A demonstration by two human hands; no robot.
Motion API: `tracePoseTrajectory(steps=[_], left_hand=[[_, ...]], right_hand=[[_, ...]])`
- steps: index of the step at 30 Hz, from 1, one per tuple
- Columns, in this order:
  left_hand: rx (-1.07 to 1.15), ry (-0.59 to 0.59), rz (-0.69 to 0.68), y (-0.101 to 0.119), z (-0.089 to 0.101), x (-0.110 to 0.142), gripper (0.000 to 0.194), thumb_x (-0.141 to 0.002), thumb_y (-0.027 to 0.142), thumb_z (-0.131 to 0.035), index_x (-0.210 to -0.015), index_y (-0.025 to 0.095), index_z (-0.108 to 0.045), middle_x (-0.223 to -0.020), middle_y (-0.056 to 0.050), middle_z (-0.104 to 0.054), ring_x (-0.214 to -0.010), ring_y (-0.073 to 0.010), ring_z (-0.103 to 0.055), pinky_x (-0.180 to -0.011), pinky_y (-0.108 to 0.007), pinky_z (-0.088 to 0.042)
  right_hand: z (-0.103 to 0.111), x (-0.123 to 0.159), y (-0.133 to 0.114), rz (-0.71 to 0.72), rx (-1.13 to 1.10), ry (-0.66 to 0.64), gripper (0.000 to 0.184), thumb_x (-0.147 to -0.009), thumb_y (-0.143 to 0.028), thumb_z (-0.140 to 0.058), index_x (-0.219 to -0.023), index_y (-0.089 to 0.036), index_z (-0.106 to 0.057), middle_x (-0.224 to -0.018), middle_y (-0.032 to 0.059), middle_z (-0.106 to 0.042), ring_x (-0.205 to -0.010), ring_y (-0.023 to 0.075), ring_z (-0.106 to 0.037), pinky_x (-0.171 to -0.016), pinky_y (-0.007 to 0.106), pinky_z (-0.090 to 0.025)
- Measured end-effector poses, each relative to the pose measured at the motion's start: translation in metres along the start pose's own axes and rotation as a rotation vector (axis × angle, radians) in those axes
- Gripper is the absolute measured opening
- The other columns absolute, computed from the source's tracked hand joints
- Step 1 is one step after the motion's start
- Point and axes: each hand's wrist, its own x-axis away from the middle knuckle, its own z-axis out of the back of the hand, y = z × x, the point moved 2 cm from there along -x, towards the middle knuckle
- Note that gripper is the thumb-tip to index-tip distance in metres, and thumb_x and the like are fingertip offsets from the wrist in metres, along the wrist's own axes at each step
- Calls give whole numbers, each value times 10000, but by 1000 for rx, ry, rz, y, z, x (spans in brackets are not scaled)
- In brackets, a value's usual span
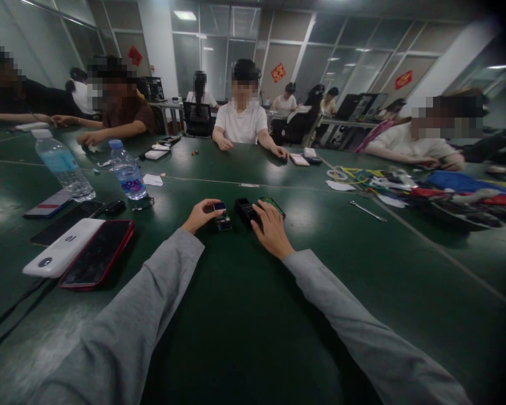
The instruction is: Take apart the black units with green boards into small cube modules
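Note:
My left hand (202, 215) pinches a small module with a dark, pale-edged screen (219, 206) between thumb and fingers. Just below that screen, a small exposed electronic part (223, 223) sits close to the tabletop; I cannot tell whether the two are joined. To the right, a black plastic casing (244, 210) with recessed openings lies on the table. My right hand (272, 226) is curled palm down around its right end, hiding part of it. Behind those fingers a green circuit board (275, 206) shows partly.
Two water bottles (127, 171), several phones (99, 253) and a white power bank (63, 247) stand or lie at left. A wrench (367, 211) and a heap of cables and tools (405, 185) are at right. Several people sit around the green table (244, 320).

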Motion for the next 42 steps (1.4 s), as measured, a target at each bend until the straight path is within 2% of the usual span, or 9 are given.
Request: tracePoseTrajectory(steps=[4, 7, 10, 17, 24, 35, 42], left_hand=[[-3, 2, -10, 1, 0, 0, 526, -691, 401, -777, -1158, 199, -644, -1140, -96, -664, -1049, -221, -603, -959, -430, -450], [-7, 5, -16, 1, 0, 0, 526, -685, 406, -780, -1149, 196, -648, -1144, -97, -663, -1056, -223, -604, -961, -428, -451], [-20, 3, -6, 1, -1, 0, 535, -687, 414, -779, -1156, 194, -643, -1154, -102, -661, -1059, -225, -606, -957, -428, -455], [-20, 7, -19, 0, -1, -1, 516, -687, 414, -777, -1141, 207, -647, -1162, -92, -664, -1062, -228, -611, -947, -422, -461], [-20, -3, 8, 4, 0, 1, 525, -691, 415, -776, -1155, 205, -650, -1151, -98, -660, -1071, -239, -599, -947, -433, -460], [-1, -41, -14, 1, 0, 1, 604, -644, 383, -815, -1187, 202, -620, -1147, -98, -668, -1092, -249, -603, -973, -445, -446], [8, -26, -9, 0, 1, 0, 565, -646, 378, -811, -1143, 182, -627, -1112, -98, -680, -1050, -238, -624, -970, -448, -451]], right_hand=[[-8, 1, -7, 84, -38, -155, 537, -995, -381, -429, -1500, -276, -279, -1550, 69, -282, -1428, 295, -242, -1114, 542, -327], [-9, 1, -4, 78, -47, -183, 532, -996, -378, -438, -1496, -279, -289, -1543, 67, -301, -1422, 284, -265, -1094, 536, -362], [-8, 0, -3, 83, -48, -169, 502, -991, -348, -451, -1472, -264, -334, -1527, 77, -331, -1414, 286, -283, -1090, 535, -370], [-5, -2, -4, 60, -77, -126, 418, -958, -293, -500, -1369, -242, -440, -1427, 104, -429, -1281, 301, -454, -1051, 532, -427], [-4, -1, -3, 55, -119, -95, 392, -932, -241, -497, -1321, -237, -453, -1375, 102, -444, -1248, 300, -467, -1037, 521, -451], [-5, -2, -3, 74, -115, -100, 379, -921, -214, -478, -1300, -220, -455, -1359, 113, -452, -1245, 304, -460, -1059, 525, -417], [-7, -1, -1, 79, -96, -88, 372, -904, -220, -521, -1270, -205, -454, -1339, 132, -448, -1231, 317, -465, -1028, 524, -442]])
